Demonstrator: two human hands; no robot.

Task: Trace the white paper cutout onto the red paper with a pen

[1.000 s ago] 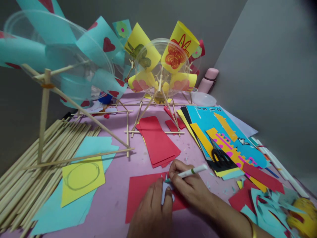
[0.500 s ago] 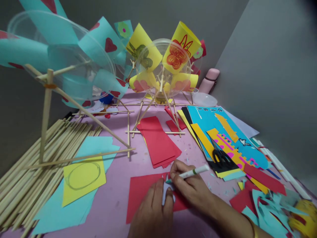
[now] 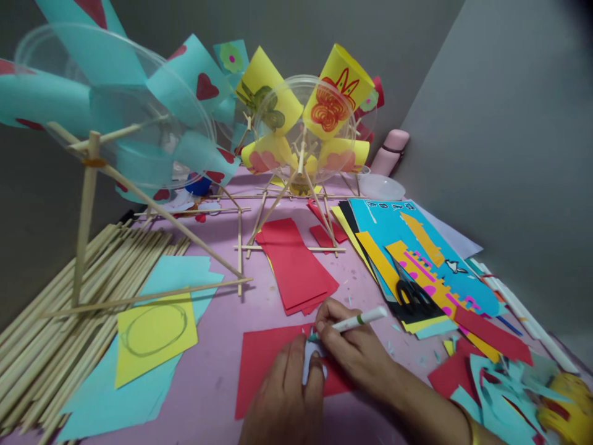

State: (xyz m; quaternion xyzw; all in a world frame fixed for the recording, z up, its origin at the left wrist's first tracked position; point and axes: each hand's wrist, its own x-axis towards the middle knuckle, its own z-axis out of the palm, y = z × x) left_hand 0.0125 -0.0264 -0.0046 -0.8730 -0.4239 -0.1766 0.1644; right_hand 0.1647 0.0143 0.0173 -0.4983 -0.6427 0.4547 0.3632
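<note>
A red sheet lies on the pink table near its front. My left hand presses a small pale lilac cutout onto that sheet, with the cutout showing between its fingers. Just to the right, my right hand is closed around a white marker with a green band. The marker's green tip touches down by the cutout's upper edge, close to my left fingertips. Behind both hands rests a stack of red paper strips.
Stick-framed wheels with blue and yellow loops stand behind. Sticks, blue paper and a yellow square lie left. Black scissors rest on coloured sheets at right, near scraps. A pink bottle lies further back.
The marker and my right hand have shifted very slightly left. My left hand stays on the cutout, and the rest looks nearly the same.
</note>
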